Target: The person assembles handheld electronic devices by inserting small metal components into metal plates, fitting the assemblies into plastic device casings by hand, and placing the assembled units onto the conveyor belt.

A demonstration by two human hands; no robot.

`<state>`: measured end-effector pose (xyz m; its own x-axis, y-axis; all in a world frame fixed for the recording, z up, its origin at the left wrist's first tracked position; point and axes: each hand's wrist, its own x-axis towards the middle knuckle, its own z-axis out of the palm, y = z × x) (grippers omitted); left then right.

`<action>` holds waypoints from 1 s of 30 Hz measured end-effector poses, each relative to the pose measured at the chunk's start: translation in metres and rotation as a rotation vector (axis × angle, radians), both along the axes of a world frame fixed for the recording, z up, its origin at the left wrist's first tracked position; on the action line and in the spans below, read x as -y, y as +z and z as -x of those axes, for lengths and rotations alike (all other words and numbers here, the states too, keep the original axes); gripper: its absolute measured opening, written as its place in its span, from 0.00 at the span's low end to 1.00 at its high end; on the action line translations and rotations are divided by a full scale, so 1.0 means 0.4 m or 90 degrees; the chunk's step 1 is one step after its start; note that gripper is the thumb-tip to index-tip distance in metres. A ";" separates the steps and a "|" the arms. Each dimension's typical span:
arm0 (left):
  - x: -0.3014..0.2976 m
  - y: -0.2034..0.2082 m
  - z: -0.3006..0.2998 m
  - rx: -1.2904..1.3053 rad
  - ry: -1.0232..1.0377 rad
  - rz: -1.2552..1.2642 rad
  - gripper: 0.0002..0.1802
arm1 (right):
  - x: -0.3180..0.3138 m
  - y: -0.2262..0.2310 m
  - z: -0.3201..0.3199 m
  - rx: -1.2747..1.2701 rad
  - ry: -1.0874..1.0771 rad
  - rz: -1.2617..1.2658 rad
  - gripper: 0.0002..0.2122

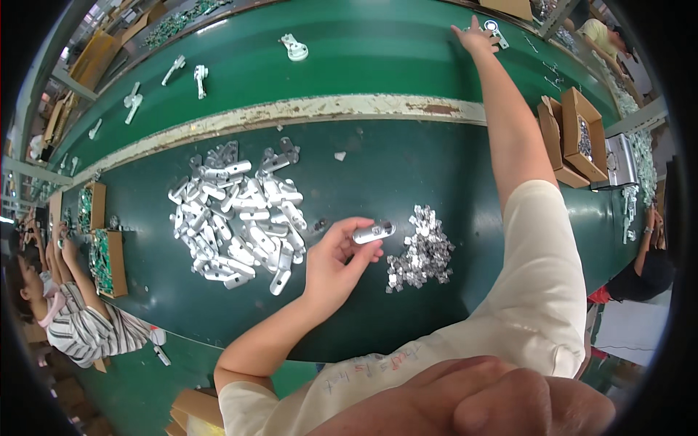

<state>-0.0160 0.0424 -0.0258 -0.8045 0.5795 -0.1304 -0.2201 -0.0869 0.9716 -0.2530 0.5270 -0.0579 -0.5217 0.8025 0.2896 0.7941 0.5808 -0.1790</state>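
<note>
My left hand point(336, 263) is closed on an oblong silver metal cover point(369, 233), pinched between thumb and fingers above the dark green table. To its left lies a heap of similar silver metal covers point(251, 202). Just right of the held cover is a pile of small shiny metal pieces point(423, 251). My right arm stretches far across to the green conveyor belt. There my right hand point(476, 40) spreads its fingers beside a white part with a round ring end point(494, 29); some fingertips overlap it, and a firm grip does not show.
A worn pale rail point(327, 107) divides table from belt. Several white parts, including a round-headed one point(295, 49), lie along the belt. Cardboard boxes point(584, 134) stand at the right, and boxes of green parts point(109, 263) at the left. Other people work on both sides.
</note>
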 end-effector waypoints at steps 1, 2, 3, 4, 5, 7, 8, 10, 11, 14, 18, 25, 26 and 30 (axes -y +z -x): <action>0.000 0.001 0.006 -0.007 -0.001 0.017 0.15 | -0.013 -0.009 0.012 0.015 -0.032 -0.056 0.37; 0.007 0.003 0.000 -0.012 -0.002 0.029 0.15 | -0.011 -0.021 0.014 0.020 -0.033 -0.051 0.37; 0.009 0.003 0.001 -0.007 -0.007 0.032 0.15 | -0.013 -0.027 0.014 0.036 0.031 -0.027 0.32; 0.009 0.003 0.004 0.000 -0.008 0.012 0.16 | -0.018 -0.032 0.006 0.052 0.092 -0.003 0.28; 0.016 0.003 -0.004 0.015 0.000 -0.003 0.16 | 0.023 -0.032 -0.013 0.036 0.188 -0.098 0.24; 0.003 0.001 0.004 0.029 -0.017 0.012 0.16 | 0.088 -0.058 -0.115 -0.419 0.643 -0.025 0.14; -0.007 0.005 0.002 0.028 -0.027 0.017 0.15 | 0.148 -0.053 -0.120 -0.105 0.337 -0.205 0.16; -0.005 0.013 -0.005 -0.003 -0.033 0.035 0.16 | 0.248 0.000 -0.216 -0.320 0.464 0.025 0.14; 0.013 0.011 -0.007 -0.004 -0.013 0.040 0.17 | 0.424 0.121 -0.288 -0.355 0.429 0.481 0.13; 0.032 0.025 -0.007 -0.026 -0.016 0.006 0.17 | 0.572 0.196 -0.485 -0.473 0.574 1.101 0.09; 0.016 0.048 -0.013 -0.051 -0.025 -0.041 0.16 | 0.681 0.226 -0.708 -0.156 0.692 0.599 0.19; 0.001 0.051 -0.039 -0.078 -0.051 -0.068 0.14 | 0.739 0.224 -0.799 -0.133 0.876 0.256 0.15; 0.001 0.052 -0.043 -0.075 -0.051 -0.067 0.14 | 0.743 0.224 -0.800 -0.149 0.874 0.248 0.14; 0.003 0.051 -0.051 -0.078 -0.061 -0.089 0.15 | 0.750 0.217 -0.802 -0.162 0.893 0.259 0.14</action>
